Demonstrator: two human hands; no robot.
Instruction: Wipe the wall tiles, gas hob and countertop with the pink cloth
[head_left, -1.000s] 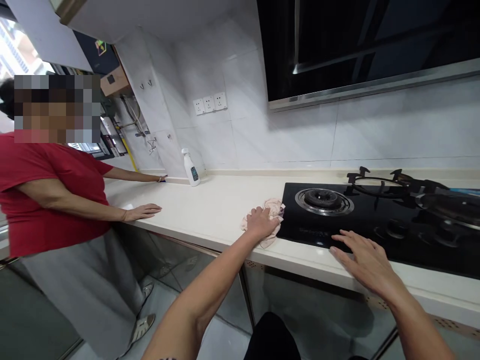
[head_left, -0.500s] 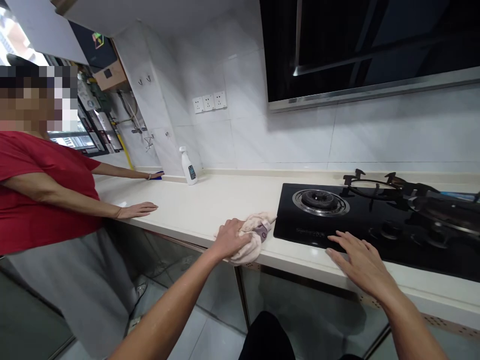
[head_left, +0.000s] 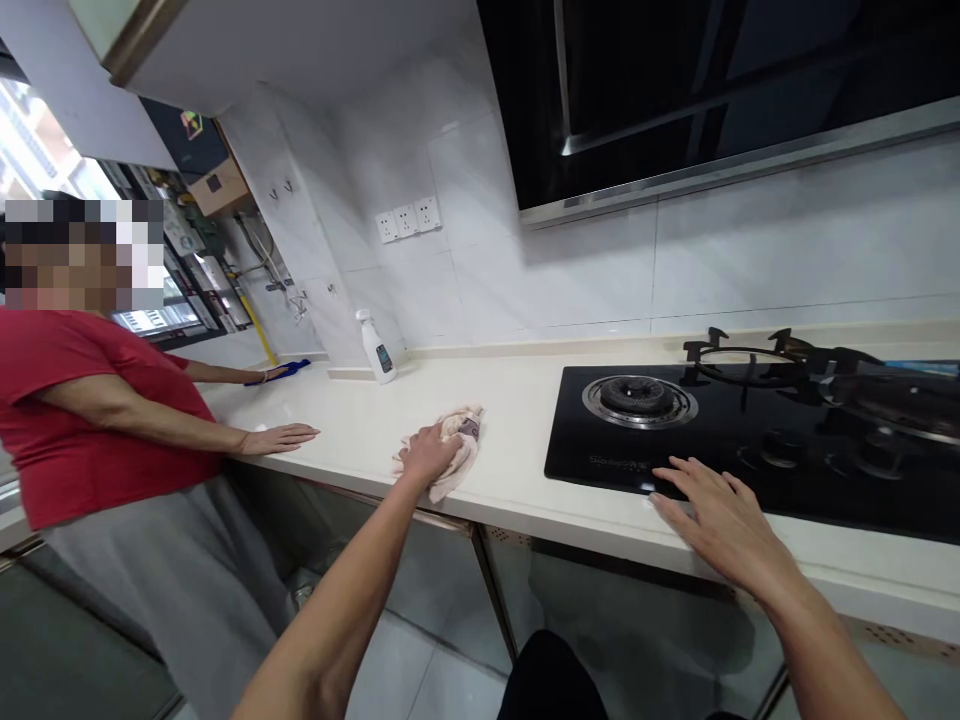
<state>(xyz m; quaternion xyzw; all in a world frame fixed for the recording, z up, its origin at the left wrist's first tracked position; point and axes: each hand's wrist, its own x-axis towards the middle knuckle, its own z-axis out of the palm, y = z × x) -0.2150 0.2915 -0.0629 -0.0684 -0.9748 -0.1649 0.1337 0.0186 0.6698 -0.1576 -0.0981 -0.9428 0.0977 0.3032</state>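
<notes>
My left hand [head_left: 429,455] grips a crumpled pale pink cloth [head_left: 459,462] and presses it flat on the white countertop [head_left: 510,400], left of the stove. Part of the cloth spreads out beyond my fingers, with a darker printed patch near its far side. My right hand [head_left: 716,515] rests with spread fingers on the front edge of the black gas stove [head_left: 574,425], holding nothing. Its fingertips touch the glass and its thumb lies by the counter edge.
A white spray bottle [head_left: 376,348] stands against the wall. At left a person in a red shirt [head_left: 127,400] leans on the counter with one hand, the other on a blue cloth [head_left: 289,370]. A pan support [head_left: 739,365] sits at the stove's back. The range hood [head_left: 675,90] hangs above.
My left hand has slid the cloth left along the counter, away from the stove. My right hand stays on the stove edge. The other person's blue cloth has moved left.
</notes>
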